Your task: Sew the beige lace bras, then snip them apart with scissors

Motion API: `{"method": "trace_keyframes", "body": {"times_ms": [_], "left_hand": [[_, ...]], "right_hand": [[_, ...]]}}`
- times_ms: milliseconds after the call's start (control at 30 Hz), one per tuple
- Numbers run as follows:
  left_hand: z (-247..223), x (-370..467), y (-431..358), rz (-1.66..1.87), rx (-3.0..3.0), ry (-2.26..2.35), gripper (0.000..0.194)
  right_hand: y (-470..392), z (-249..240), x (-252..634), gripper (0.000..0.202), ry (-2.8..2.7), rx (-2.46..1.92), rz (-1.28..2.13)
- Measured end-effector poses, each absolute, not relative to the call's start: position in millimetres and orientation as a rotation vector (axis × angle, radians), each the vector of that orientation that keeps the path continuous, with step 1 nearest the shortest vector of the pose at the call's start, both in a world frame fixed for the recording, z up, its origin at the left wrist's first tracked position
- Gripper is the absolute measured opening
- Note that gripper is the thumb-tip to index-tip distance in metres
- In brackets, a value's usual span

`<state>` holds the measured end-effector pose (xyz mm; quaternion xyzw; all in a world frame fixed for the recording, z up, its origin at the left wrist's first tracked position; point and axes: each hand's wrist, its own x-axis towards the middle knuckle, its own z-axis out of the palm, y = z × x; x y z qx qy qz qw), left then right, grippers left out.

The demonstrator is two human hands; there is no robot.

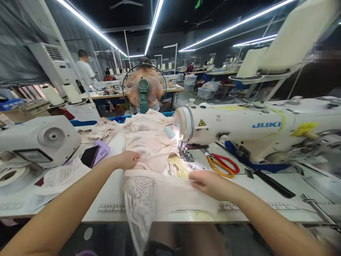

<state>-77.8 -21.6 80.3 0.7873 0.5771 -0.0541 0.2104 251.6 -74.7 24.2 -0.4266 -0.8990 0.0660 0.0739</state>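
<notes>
Pale pink fabric [165, 193] with lace parts lies over the white table in front of the sewing machine [229, 122], and one lace end hangs over the front edge. My left hand [129, 160] is closed on the fabric at its left side. On the right, my right hand [206, 183] pinches the fabric's edge, below the machine's lit needle area. Between my hands a yellowish, shiny patch [178, 167] shows on the machine bed. More of the pink fabric is heaped behind, towards the fan.
Scissors [222, 165] with red and orange handles lie right of the needle, near a black-handled tool [275, 183]. A phone [90, 155] rests at the left beside another machine [39, 142]. Behind the table stands a fan [144, 87]; a person [84, 71] is farther back.
</notes>
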Motion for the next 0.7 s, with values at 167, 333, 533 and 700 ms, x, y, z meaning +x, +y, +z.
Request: {"method": "trace_keyframes", "body": {"times_ms": [167, 333, 533, 700], "left_hand": [[91.1, -66.3, -16.0, -0.163, 2.330, 1.755, 0.013], [77.5, -3.2, -15.6, -0.026, 2.471, 1.680, 0.019], [27.7, 62.3, 14.1, 0.106, 2.559, 1.590, 0.017], [17.0, 68.9, 53.4, 0.170, 2.465, 1.771, 0.033]], "right_hand": [[-66.7, 4.2, 204.5, 0.018, -2.411, -1.565, -0.194], [-84.8, -13.1, 187.8, 0.014, -2.372, -1.603, -0.316], [-93.0, -39.3, 177.6, 0.031, -2.438, -1.437, -0.397], [-81.0, -42.3, 190.2, 0.032, -2.437, -1.239, -0.335]]}}
